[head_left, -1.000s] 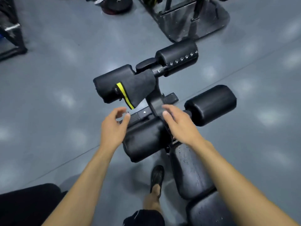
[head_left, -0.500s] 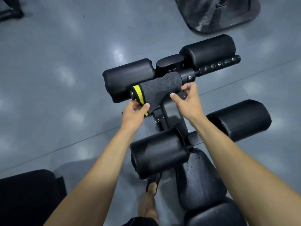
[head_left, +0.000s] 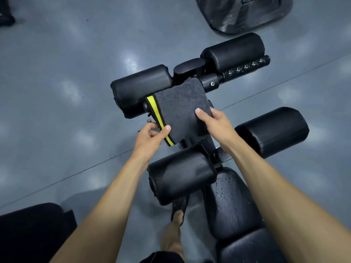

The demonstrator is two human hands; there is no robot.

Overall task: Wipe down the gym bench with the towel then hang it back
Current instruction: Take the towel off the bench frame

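1. My towel, dark grey with a yellow stripe, hangs over the bar at the head of the bench.
2. My left hand pinches the towel's lower left corner, thumb on the striped edge.
3. My right hand grips the towel's lower right edge, thumb on top, fingers behind.
4. Four black roller pads surround the towel: two just above it, one just below it, one to its lower right.
5. Below the towel, the bench seat shows wet droplets.
6. My foot stands on the grey floor below the towel, left of the seat.
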